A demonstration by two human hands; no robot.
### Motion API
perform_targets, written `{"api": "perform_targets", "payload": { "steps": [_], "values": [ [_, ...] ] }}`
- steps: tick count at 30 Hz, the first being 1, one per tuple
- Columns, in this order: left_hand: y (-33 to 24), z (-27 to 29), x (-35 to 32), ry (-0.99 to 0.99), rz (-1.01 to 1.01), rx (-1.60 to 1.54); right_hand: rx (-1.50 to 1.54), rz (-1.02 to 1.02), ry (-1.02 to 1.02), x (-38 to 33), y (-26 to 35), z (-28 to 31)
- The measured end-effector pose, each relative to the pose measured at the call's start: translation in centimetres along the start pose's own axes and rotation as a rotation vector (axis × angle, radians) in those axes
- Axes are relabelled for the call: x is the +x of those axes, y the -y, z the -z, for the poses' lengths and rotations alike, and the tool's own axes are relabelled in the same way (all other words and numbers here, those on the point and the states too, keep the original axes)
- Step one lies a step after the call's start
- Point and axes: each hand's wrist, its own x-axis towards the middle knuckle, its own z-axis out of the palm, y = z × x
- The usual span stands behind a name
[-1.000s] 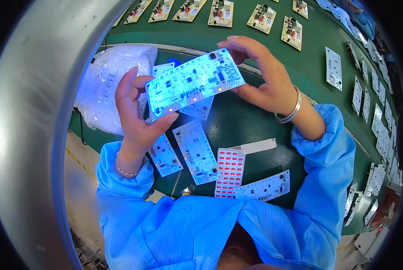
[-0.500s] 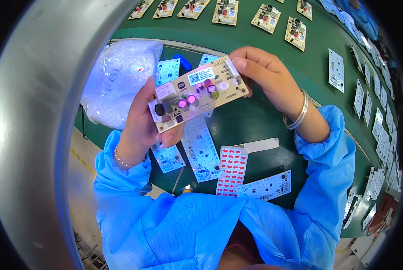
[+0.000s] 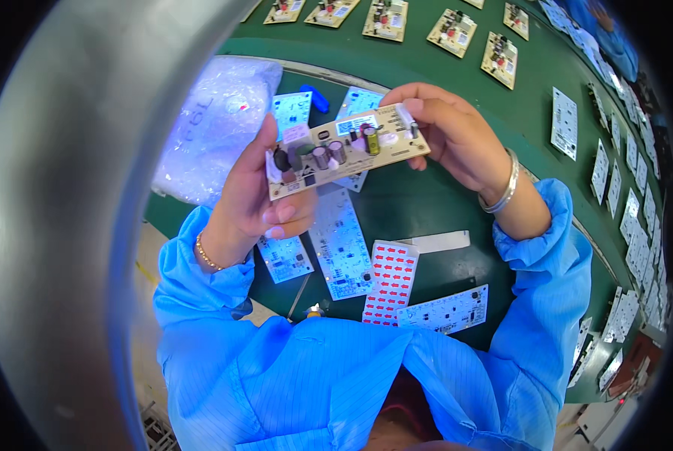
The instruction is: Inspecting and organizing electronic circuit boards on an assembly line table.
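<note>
Tan and crowded with parts, the circuit board [image 3: 351,167] tilts at twelve o'clock of the view, component side up, held above the bench. The left hand [image 3: 248,192] curls its fingers around the nine o'clock end; the right hand [image 3: 460,139] pinches the two o'clock corner, thumb by the white connector [image 3: 405,118]. Good handling likely means an edge-only grip, no pressure on the upright capacitors [image 3: 337,153], and turns kept clear of the white board [image 3: 340,244] at six o'clock.
</note>
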Motion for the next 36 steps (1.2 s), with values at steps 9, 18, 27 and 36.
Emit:
{"api": "perform_targets", "payload": {
  "steps": [9, 18, 27, 36],
  "values": [
    [0.1, -0.2, 0.3, -0.017, 0.028, -0.031, 0.195, -0.031, 0.068, -0.2, -0.1, 0.0],
    [0.2, -0.4, 0.5, -0.055, 0.002, -0.012, 0.231, -0.027, 0.071, -0.2, -0.3, 0.3],
    [0.2, 0.8, 0.3, -0.146, -0.059, 0.325, 0.221, -0.031, 0.036, 0.0, -0.5, 0.1],
    [0.2, 0.5, 0.5, -0.225, -0.061, 0.494, 0.150, -0.119, 0.110, -0.1, -0.3, 1.6]
  ]
}}
